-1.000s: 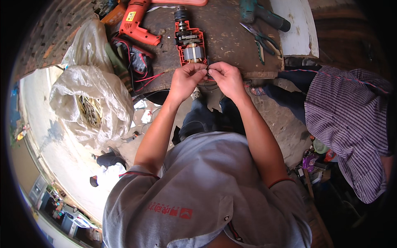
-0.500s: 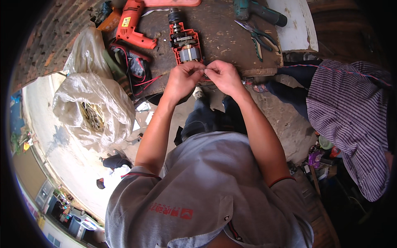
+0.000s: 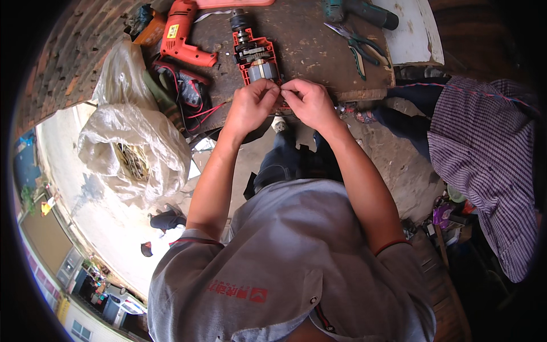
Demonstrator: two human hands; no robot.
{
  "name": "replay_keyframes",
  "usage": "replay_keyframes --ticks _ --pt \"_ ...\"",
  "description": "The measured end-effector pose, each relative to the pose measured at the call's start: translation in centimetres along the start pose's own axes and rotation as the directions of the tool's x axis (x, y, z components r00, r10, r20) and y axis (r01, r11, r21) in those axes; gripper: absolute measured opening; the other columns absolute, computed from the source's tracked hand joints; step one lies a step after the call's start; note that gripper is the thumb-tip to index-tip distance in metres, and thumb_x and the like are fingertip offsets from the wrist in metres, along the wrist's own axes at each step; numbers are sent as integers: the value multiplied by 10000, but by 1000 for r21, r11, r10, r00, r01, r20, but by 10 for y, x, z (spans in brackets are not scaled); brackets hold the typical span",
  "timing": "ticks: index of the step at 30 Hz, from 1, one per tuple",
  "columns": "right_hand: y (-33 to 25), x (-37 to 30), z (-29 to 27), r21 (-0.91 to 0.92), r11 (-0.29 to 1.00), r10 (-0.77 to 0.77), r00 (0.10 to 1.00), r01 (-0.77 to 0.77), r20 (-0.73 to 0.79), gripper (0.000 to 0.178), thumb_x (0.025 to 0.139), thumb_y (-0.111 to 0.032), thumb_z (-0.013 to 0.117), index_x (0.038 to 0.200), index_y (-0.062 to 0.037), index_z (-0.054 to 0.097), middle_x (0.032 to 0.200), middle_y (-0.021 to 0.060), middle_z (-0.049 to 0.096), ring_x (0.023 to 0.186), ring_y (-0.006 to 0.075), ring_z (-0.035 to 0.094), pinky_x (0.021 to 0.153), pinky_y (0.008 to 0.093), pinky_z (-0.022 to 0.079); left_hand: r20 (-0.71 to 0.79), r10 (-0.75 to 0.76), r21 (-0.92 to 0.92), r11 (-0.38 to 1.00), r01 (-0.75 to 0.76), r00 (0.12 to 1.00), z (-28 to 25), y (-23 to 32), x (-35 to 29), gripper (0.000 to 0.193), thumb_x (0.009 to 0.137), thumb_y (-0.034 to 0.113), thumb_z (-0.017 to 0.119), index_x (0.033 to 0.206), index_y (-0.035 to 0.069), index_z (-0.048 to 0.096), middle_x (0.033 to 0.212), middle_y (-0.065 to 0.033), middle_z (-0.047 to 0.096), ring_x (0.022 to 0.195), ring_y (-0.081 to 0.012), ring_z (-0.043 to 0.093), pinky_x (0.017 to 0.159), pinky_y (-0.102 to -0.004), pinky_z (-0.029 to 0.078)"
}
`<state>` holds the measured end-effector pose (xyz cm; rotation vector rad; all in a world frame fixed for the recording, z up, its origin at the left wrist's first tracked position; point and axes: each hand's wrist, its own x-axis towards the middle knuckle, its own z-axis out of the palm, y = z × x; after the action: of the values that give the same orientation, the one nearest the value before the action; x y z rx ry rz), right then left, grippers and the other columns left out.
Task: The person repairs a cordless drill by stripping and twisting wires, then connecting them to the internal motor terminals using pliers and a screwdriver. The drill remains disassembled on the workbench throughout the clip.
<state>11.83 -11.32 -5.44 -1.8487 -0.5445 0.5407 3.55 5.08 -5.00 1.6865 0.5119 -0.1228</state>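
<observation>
An opened power drill (image 3: 262, 70) lies on the wooden table, its red half-shell showing gears and a motor, with a black chuck (image 3: 240, 21) at the far end. Both hands meet at the drill's near end, over the table's front edge. My left hand (image 3: 250, 109) is closed, thumb and forefinger pinched together. Close beside it, my right hand (image 3: 310, 105) pinches with its fingertips too. Whatever lies between the fingers is too small to make out. My hands hide the rear part of the drill.
On the table (image 3: 307, 54) lie a whole red drill (image 3: 185, 37), pliers (image 3: 358, 48), a teal-and-black power tool (image 3: 362, 14) and a multimeter (image 3: 191, 94) with red leads. Left stands a clear plastic bag (image 3: 134, 151). A person in a checked shirt (image 3: 481, 148) is at the right.
My fingertips have drawn slightly apart, both hands still pinching at the drill's near end. The whole view has shifted slightly; the tools on the table lie as before.
</observation>
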Motion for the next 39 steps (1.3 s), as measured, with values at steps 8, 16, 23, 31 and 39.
replay_keyframes --ticks 8,16,23,31,39 --pt "-5 2 1 -68 996 56 998 -58 -26 120 872 -146 680 929 -48 721 867 161 736 815 366 718 739 438 565 48 -31 -86 996 35 998 -2 6 0 173 1026 111 585 1079 -44 642 860 -89 729 775 -138 708 694 -290 578" --pt "5 4 3 -57 994 98 995 -99 -17 121 904 -128 679 956 -26 719 835 115 739 747 215 704 699 352 558 78 -24 -134 990 34 997 -3 -13 4 186 951 35 641 1113 -46 682 873 -79 743 790 -108 691 716 -274 567" --pt "9 5 4 -56 993 107 994 -107 -4 111 927 -90 678 990 -4 711 840 80 743 735 119 683 684 302 551 44 -60 -99 993 64 997 0 -12 3 204 932 44 657 1112 -44 692 875 -80 747 796 -107 690 726 -267 562" --pt "31 2 -26 152 983 137 953 -98 -270 144 926 -75 700 1052 -6 706 868 74 738 772 116 680 709 278 548 -98 109 114 989 -98 989 13 2 -21 293 905 20 719 1187 -32 659 958 -41 691 827 -91 653 738 -252 538" --pt "46 11 -73 131 985 151 914 -109 -377 139 944 -69 699 1049 23 699 888 41 729 769 79 655 703 240 530 -179 113 -88 988 -131 977 28 -17 -25 232 966 56 675 1180 -30 649 917 -36 668 774 -87 620 718 -249 525"
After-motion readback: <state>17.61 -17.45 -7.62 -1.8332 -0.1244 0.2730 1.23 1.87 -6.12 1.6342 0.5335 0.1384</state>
